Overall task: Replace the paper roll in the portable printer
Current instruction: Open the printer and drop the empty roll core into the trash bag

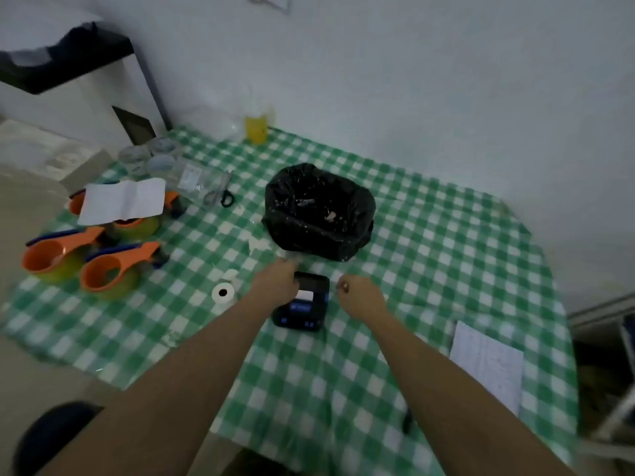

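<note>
White paper roll [223, 293] with dark core lies left of the small black portable printer [301, 301] with blue panel, on the green-checked table [343, 372]. Left hand [278, 281], grip curled on the printer's far-left edge. Lid looks raised, white paper showing inside. Right hand [360, 294] just right of the printer, loosely fisted, holding nothing visible. Advice: steady body, lift lid fully.

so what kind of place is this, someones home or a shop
Probably a home or small informal workroom, not a shopfront: a table with a green checked cloth pushed against a plain white wall, a bin lined with a black bag on the table, and a cluster of orange tape dispensers beside the portable printer.
</note>
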The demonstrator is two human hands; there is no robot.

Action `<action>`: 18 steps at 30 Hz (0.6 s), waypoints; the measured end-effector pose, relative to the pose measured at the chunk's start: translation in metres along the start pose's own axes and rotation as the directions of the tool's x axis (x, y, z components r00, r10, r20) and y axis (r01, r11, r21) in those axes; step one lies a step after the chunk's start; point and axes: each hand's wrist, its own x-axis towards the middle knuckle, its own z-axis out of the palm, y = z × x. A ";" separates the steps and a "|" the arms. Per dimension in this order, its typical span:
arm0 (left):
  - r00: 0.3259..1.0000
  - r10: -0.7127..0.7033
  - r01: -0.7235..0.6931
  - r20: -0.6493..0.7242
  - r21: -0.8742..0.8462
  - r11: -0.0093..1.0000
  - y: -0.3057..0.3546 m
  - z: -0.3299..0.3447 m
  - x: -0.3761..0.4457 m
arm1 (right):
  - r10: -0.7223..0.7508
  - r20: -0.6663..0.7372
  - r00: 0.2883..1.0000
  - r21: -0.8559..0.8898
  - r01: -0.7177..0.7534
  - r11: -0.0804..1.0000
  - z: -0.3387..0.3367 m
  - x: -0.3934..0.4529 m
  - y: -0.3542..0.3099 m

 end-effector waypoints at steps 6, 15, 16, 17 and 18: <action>0.999 -0.032 0.035 0.034 -0.096 0.995 -0.020 0.028 0.000 | 0.133 0.024 0.991 0.253 -0.135 0.958 0.024 0.009 0.009; 0.995 -0.068 0.084 0.066 -0.281 0.956 -0.042 0.043 0.006 | 0.276 0.197 0.941 0.377 -0.333 0.864 0.028 0.042 0.005; 0.995 -0.063 0.081 0.071 -0.302 0.950 -0.043 0.044 0.007 | 0.299 0.226 0.927 0.363 -0.365 0.857 0.026 0.046 0.005; 0.995 -0.057 0.079 0.077 -0.323 0.943 -0.044 0.045 0.008 | 0.317 0.259 0.912 0.342 -0.394 0.853 0.024 0.048 0.003; 0.996 -0.050 0.072 0.071 -0.349 0.934 -0.045 0.046 0.009 | 0.331 0.285 0.899 0.302 -0.412 0.860 0.023 0.051 -0.001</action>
